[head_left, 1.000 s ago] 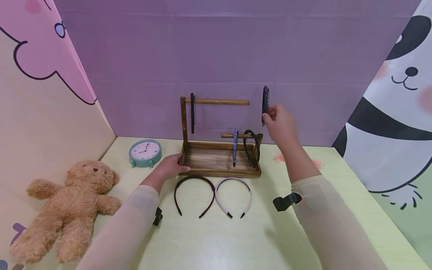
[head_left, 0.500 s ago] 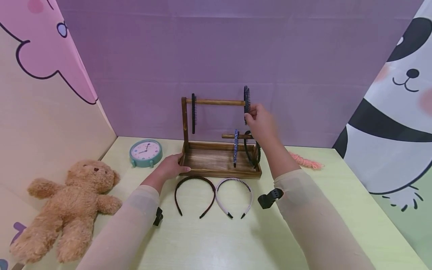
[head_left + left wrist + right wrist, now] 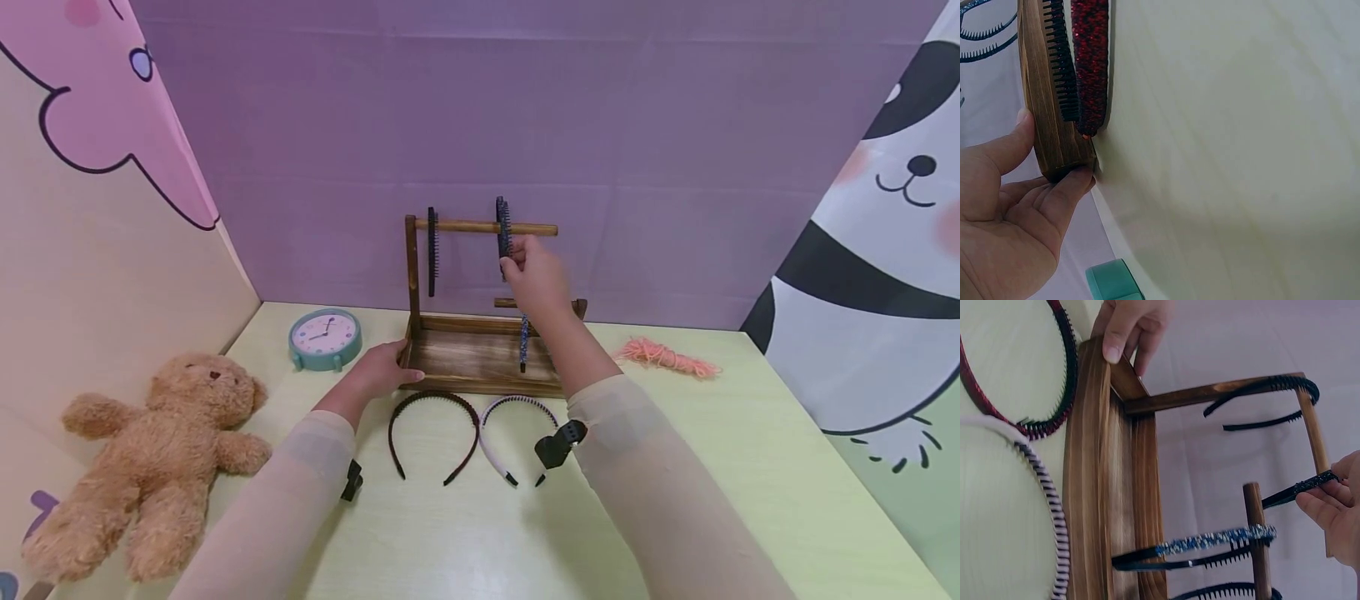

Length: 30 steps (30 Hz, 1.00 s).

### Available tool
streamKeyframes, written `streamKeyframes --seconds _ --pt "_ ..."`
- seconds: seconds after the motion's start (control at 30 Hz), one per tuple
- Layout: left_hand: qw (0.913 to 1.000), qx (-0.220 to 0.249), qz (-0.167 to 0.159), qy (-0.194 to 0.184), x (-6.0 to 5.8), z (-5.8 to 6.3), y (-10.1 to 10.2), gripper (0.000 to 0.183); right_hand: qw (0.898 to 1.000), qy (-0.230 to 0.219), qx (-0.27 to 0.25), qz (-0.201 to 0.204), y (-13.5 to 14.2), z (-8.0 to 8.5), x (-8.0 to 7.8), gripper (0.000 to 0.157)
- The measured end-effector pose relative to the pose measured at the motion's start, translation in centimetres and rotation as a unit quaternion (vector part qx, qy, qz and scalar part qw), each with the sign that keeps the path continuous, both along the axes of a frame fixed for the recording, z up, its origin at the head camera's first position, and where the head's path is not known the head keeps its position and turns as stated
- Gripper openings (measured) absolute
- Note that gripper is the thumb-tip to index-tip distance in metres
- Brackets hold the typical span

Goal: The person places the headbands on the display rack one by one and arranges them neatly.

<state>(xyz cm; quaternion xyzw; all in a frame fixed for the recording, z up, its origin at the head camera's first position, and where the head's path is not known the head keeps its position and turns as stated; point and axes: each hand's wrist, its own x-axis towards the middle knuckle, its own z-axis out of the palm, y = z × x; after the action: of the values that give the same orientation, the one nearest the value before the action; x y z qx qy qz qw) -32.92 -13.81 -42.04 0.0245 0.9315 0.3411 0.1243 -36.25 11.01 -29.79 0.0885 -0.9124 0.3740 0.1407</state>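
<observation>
My left hand (image 3: 378,371) grips the left end of a brown wooden headband rack (image 3: 487,388), thumb and fingers at the tray's corner in the left wrist view. Between thumb and fingers, my right hand (image 3: 542,279) pinches a dark glittery headband (image 3: 503,218), which hangs across the middle of the rack's upper bar (image 3: 536,229). A black toothed headband (image 3: 432,250) hangs at that bar's left end. On the lower peg (image 3: 1255,506) hang a blue glitter headband (image 3: 1210,540) and a black headband (image 3: 1210,592), the latter mostly hidden behind my right hand in the head view.
In front of the rack lie a dark red headband (image 3: 393,425) and a white one (image 3: 491,454), side by side on the table. A teal clock (image 3: 325,339) and a teddy bear (image 3: 165,458) are at the left. Pink yarn (image 3: 667,358) lies to the right.
My right hand has moved left with the dark glittery headband, from right of the upper bar's free end to the bar's middle. The left hand has kept its hold on the rack.
</observation>
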Motion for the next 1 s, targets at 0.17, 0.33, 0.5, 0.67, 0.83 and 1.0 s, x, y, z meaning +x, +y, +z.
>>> streamKeyframes --seconds 0.17,0.33,0.5,0.67,0.83,1.0 --pt "1.0000 0.006 0.004 -0.006 0.0 0.0 0.0 0.082 1.000 -0.005 -0.016 0.018 -1.4 -0.4 0.1 0.030" --pt "0.9999 0.012 0.006 -0.008 0.0 0.0 0.1 0.082 0.999 -0.021 -0.020 0.027 -2.5 -0.9 0.0 0.028" --pt "0.9999 0.010 0.006 -0.009 0.1 0.1 0.3 0.082 0.999 -0.029 0.001 0.019 -3.1 -1.2 -0.3 0.025" --pt "0.9999 0.010 0.005 -0.006 0.1 0.2 0.4 0.082 0.999 -0.037 0.016 0.012 -3.4 -1.2 -0.3 0.026" --pt "0.9999 0.013 0.003 -0.003 0.0 0.3 0.3 0.081 0.999 -0.040 0.027 0.007 -3.6 -1.3 -0.2 0.027" --pt "1.0000 0.006 -0.003 0.002 0.0 0.1 0.3 0.081 0.998 -0.050 0.029 0.007 -3.8 -1.4 -0.3 0.029"
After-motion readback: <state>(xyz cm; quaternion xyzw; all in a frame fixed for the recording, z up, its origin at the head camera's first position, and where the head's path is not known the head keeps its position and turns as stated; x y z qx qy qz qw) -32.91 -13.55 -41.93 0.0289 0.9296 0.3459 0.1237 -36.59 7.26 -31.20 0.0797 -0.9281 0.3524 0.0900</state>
